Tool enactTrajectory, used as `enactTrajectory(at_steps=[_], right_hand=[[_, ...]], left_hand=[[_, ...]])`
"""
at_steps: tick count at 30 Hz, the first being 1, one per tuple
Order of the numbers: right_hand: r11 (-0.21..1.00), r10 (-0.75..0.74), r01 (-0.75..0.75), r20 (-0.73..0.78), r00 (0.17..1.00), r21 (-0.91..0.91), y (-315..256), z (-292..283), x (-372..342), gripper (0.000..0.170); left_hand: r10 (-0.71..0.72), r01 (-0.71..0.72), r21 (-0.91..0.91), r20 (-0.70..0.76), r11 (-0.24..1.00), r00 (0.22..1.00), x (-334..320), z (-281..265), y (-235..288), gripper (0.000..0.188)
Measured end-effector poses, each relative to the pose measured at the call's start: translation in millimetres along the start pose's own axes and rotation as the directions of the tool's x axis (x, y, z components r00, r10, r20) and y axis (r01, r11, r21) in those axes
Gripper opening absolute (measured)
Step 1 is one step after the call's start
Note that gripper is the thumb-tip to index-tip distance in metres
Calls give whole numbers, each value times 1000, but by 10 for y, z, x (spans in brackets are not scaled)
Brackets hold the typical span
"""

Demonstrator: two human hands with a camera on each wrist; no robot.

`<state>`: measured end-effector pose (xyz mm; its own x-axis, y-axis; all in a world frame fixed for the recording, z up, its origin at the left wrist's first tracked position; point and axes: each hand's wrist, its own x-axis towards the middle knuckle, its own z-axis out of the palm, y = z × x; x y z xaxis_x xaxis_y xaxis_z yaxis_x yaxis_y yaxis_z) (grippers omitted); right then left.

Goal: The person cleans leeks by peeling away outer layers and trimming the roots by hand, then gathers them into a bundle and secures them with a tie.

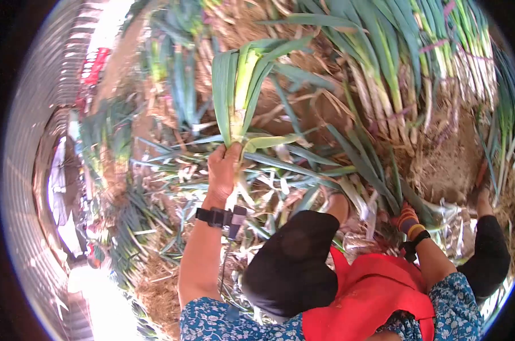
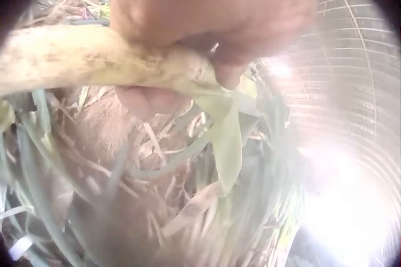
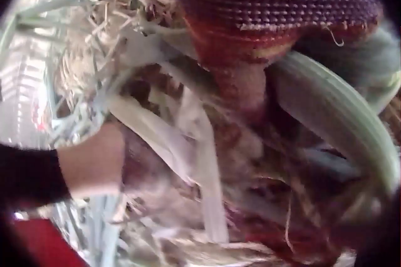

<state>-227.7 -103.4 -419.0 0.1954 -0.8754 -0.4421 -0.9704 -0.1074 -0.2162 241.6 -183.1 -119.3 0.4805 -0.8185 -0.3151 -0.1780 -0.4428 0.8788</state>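
Note:
In the head view, the bare left hand point(image 1: 223, 173) grips a leek point(image 1: 243, 94) with its green leaves fanned upward. The left wrist view shows this hand point(image 2: 213, 7) with its fingers curled round the pale stem point(image 2: 69, 60); a folded leaf point(image 2: 227, 145) hangs below. Low among leaves and peelings is the right hand point(image 1: 408, 220), in a striped glove. The right wrist view has the dark knit glove point(image 3: 276, 4) at the top, with a thick green leaf point(image 3: 341, 104) beside it. Its fingertips are hidden, so what it holds cannot be told.
Bundled leeks point(image 1: 377, 74) lie at the upper right, and more leeks point(image 1: 180, 74) at the upper left. Loose leaves point(image 1: 280, 165) cover the ground ahead. The person's knees point(image 1: 291, 264) and red apron point(image 1: 371, 290) are close below. A ribbed curved wall point(image 1: 30, 148) stands left.

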Motion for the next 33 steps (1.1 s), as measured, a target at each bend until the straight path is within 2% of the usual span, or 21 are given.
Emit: enactTrajectory(at_steps=[2,3,5,6,7,9,10,11,12,14,16,17,18,20,22,24,25,26,28,32,33], right_hand=[[995,-97,96,421,902,23,71,517,420,78],[986,-147,88,511,847,138,-267,67,578,74],[947,-38,-117,466,884,300,-1308,-1292,431,64],[933,-165,71,247,955,352,-1482,-859,766,52],[892,-343,255,193,919,373,-1901,-1242,710,53],[706,-662,592,65,747,387,-2761,-2070,565,60],[729,-678,620,182,712,290,-3054,-2900,71,63],[662,-749,735,100,655,146,-3203,-3197,-136,66],[601,-769,795,-215,602,77,-3291,-3246,-236,73],[455,-747,828,-364,556,329,-3240,-3483,-437,83],[276,-742,902,-523,420,332,-3113,-3582,-641,86],[276,-732,914,-552,400,298,-3071,-3528,-679,87],[246,-708,893,-559,431,377,-2994,-3469,-740,74],[-136,-666,539,-479,571,831,-2857,-3053,-562,57],[-83,-575,394,-366,732,916,-2347,-3240,-967,44],[-163,-496,480,-492,715,862,-1963,-3109,-1141,42],[-6,-487,402,-354,799,916,-1710,-3081,-1239,37],[-7,-462,363,-325,825,932,-1543,-3061,-1333,32],[47,-369,558,-505,780,829,-1260,-2756,-1300,31],[119,-261,567,-525,810,815,-910,-2549,-1488,31],[149,-203,598,-567,798,787,-869,-2543,-1535,30]], left_hand=[[64,-72,-113,-70,991,995,-208,-193,99,23],[97,-113,-214,-84,970,992,-301,-254,162,23],[133,-173,-353,-135,920,982,-552,-242,412,21],[207,-249,-357,-151,900,966,-623,-265,501,24],[235,-277,-366,-156,889,959,-709,-278,615,24],[313,-338,-343,-128,876,941,-886,-377,830,23],[327,-361,-444,-154,820,932,-984,-351,942,20],[384,-410,-460,-154,788,911,-1072,-342,1043,19],[434,-449,-481,-151,753,888,-1155,-328,1129,18],[491,-506,-507,-176,698,853,-1277,-270,1305,19],[544,-547,-606,-214,578,812,-1383,-135,1437,16],[572,-514,-688,-172,513,802,-1533,5,1585,18],[590,-514,-697,-160,500,791,-1583,150,1639,18],[571,-388,-839,-117,380,813,-1692,436,1745,19],[630,-407,-812,-64,418,774,-1786,686,1766,23],[571,-362,-833,-68,418,818,-2076,925,1876,25],[533,-238,-815,101,529,840,-2078,932,1807,26],[509,-237,-784,114,574,853,-2162,1010,1816,26],[440,-200,-698,180,687,880,-2215,1228,1751,25],[428,-191,-651,226,735,875,-2414,1595,1674,26],[418,-219,-647,171,730,892,-2481,1693,1689,27]])
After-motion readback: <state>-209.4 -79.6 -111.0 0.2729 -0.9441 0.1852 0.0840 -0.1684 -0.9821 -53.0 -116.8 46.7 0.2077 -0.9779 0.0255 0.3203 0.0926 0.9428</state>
